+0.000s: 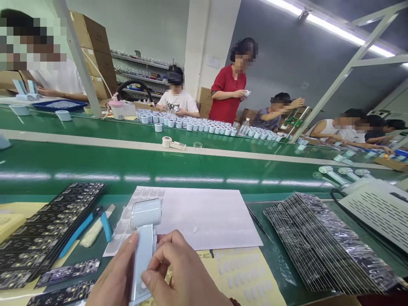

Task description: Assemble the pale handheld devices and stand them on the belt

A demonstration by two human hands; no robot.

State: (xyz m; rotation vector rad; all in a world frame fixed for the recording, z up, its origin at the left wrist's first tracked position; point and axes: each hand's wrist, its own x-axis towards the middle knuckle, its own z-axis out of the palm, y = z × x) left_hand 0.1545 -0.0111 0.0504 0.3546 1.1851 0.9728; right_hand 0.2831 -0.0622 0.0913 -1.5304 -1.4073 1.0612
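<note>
A pale blue hand-held device [145, 238] with a rounded head and a long handle stands upright at the bottom centre. My left hand [113, 280] wraps round its handle from the left. My right hand [180, 274] is closed on the handle from the right, thumb pressed against its front. Behind the device lies a white sheet [207, 216] and a backing sheet of small clear stickers [127, 225]. A yellow sticker sheet [245, 276] lies under my right hand.
Black circuit-board panels [47, 221] and blue-handled cutters [86, 227] lie at left. A fanned stack of shiny strips [325, 242] and a white vented case [379, 208] sit at right. Beyond is a green conveyor [127, 161], rows of small white-blue parts [204, 125], and several seated or standing people.
</note>
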